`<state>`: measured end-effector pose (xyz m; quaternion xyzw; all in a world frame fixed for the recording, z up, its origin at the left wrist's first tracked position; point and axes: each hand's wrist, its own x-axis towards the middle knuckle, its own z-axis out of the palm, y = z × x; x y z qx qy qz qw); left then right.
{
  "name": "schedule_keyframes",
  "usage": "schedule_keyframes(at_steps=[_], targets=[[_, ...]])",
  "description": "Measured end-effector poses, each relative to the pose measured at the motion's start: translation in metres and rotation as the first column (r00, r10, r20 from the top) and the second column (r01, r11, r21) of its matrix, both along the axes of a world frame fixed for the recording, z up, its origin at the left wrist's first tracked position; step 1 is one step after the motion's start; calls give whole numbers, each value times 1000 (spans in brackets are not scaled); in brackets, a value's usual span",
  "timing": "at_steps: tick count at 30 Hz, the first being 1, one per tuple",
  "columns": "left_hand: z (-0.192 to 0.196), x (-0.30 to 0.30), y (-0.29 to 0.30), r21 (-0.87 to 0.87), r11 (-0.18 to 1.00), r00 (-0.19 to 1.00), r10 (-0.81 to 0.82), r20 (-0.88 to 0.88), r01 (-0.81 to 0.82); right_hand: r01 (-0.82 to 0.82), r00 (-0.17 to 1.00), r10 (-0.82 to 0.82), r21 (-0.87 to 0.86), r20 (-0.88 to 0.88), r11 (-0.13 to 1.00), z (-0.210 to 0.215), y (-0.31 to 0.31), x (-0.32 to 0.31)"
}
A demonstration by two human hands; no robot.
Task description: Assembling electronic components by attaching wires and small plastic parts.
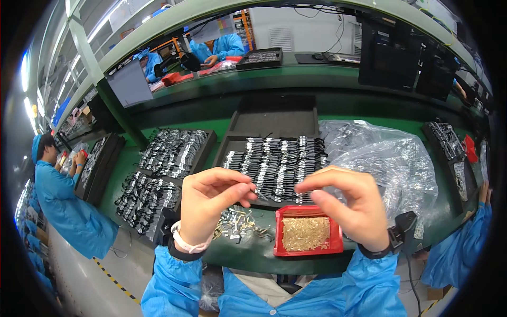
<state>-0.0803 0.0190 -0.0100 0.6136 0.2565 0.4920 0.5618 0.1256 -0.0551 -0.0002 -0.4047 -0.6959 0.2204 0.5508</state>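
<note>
A green workbench (296,84) carries a black tray (274,164) of small black-and-silver parts at centre, crumpled clear plastic bag (385,153) to its right. Nearer, a red box (306,235) holds brass pins. Above it, left hand (211,203) pinches a tiny metal piece (259,194); right hand (348,203), fingertips pinched together, hovers just beside.
</note>
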Motion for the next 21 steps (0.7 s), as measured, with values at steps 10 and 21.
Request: schedule_keyframes(at_steps=[10,21], targets=[[29,52,-21,117,964,958,-252,135,237,-551,754,373,-211,-541,808,6,-10,12],[26,60,-16,168,971,952,-206,225,170,62,919,-12,114,-393,992,2,-3,13]])
